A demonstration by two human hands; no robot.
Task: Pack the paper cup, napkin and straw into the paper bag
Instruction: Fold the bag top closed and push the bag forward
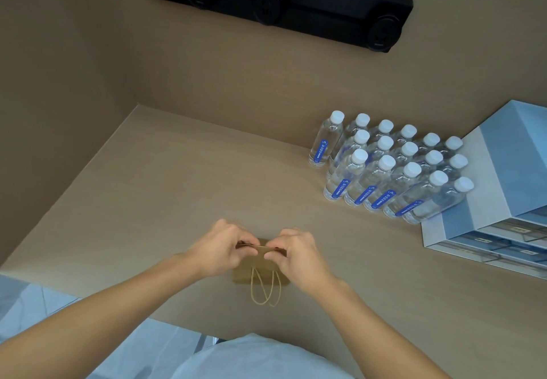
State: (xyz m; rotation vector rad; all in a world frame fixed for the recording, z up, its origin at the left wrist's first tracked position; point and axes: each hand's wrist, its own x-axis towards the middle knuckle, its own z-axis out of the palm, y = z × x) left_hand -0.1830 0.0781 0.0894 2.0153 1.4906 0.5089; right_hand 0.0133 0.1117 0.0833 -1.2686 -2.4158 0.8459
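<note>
We pinch the top edge of the paper bag [260, 272] with both hands: left hand [220, 248] and right hand [299, 256] each grasping the rim between thumb and fingertips, probably to work the mouth. Its handles [265, 290] trail toward us below our fingers. Cup, napkin and straw are not visible.

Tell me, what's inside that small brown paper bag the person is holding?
It cannot be seen. Both hands, left and right, pinch the folded top of the small brown paper bag, covering its mouth. Only its outside and twine handles show, resting on the beige wooden table.
</note>
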